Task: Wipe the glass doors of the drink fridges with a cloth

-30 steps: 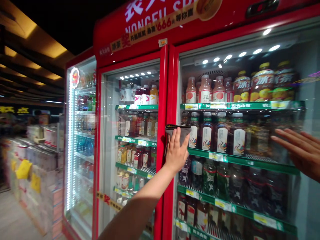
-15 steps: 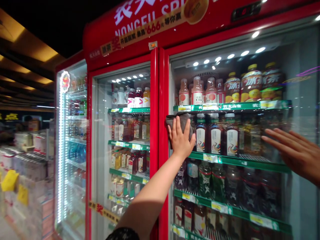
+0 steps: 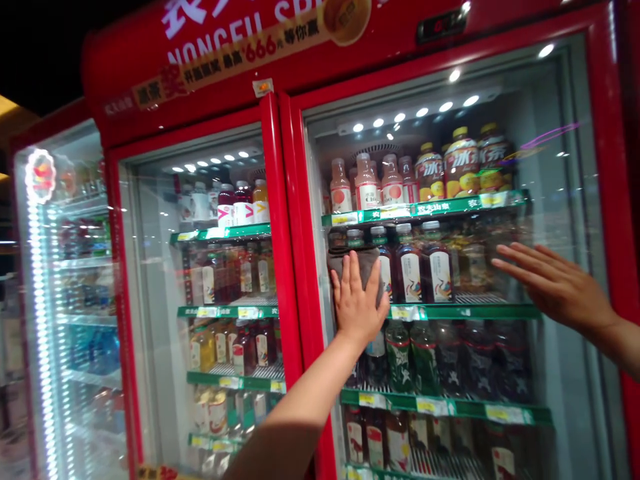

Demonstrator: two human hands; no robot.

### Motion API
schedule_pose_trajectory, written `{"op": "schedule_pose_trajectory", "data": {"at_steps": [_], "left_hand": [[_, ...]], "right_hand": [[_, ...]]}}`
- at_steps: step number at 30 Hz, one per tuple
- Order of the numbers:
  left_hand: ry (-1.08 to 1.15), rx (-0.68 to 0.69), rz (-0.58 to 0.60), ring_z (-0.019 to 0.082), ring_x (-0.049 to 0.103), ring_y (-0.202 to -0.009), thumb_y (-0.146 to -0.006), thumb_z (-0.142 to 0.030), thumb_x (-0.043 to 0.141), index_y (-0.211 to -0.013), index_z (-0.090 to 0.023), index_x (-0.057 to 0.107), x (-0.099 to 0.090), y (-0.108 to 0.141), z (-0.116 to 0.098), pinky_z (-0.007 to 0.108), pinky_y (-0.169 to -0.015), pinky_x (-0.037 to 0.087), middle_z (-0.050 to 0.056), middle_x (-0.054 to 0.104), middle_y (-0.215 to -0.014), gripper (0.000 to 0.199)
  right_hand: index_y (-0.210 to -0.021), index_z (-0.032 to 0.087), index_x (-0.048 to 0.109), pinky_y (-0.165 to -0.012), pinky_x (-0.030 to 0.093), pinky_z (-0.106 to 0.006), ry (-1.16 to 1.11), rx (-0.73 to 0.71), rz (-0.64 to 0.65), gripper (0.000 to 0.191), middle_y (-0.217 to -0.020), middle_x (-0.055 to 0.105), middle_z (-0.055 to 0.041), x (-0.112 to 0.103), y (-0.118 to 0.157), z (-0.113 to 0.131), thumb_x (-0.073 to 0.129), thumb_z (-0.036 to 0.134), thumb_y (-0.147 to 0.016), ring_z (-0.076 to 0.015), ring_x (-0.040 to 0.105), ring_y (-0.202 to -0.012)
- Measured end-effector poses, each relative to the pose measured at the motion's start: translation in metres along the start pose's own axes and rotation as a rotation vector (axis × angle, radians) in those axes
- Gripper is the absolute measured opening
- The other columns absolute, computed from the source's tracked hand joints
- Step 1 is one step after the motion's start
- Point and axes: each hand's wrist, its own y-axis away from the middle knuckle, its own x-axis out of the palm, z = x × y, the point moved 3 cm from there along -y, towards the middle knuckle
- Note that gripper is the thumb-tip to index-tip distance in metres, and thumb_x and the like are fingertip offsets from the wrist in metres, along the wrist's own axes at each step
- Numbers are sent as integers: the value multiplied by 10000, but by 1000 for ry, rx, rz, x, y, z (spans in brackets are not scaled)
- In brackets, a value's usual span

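Cloth (image 3: 367, 261), dark grey and matt, lay flat on the glass (image 3: 560, 193) of the right-hand fridge door, just beside the upright of its glossy red frame (image 3: 299, 200). Its top edge was folded into a soft, thick band, and the fabric showed between the fingers.

Over it was the left hand (image 3: 359, 312), palm side to the fabric, fingers spread wide and pointing up, pinning the cloth to the pane rather than gripping it. The right hand (image 3: 563, 283) was at the other side of the same door, with bare fingers out nearly straight, close together and pointing left (whether they touched the pane I cannot tell).

Behind the smooth, reflective glass, the white-labelled bottles (image 3: 411, 270) stood upright in a row, some partly covered by the cloth and the left hand. Above them were slim, peach-toned bottles (image 3: 393, 181) and broad, rounded ones with yellow caps (image 3: 460, 132). Below, dark green bottles (image 3: 399, 357) stood over a ribbed wire shelf. Flat green strips (image 3: 480, 311), dotted with small price tags (image 3: 409, 313), edged the shelves. Along the red header (image 3: 395, 50) ran pale raised-looking letters (image 3: 235, 43) and a tan banner (image 3: 225, 60).
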Motion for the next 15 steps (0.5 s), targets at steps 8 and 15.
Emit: {"op": "schedule_pose_trajectory", "data": {"at_steps": [8,15], "left_hand": [[8,93,15,376,109,-1560,-859,-326,706,-1600,-373,180,-10,21,27,656,-1225,159,77,-113,-1702,910],[48,61,-28,422,36,-1555,-851,-392,709,-1606,-305,184,11,-37,-42,712,-1208,86,136,-80,-1700,924]], "right_hand": [[-1484,251,484,-1254,276,-363,79,4,35,525,-1525,507,-78,-3,-7,7,448,80,-990,-166,354,-1479],[-1558,293,361,-1238,306,-403,47,-24,32,606,-1542,479,-68,-2,-6,0,466,101,-993,-179,370,-1471]]}}
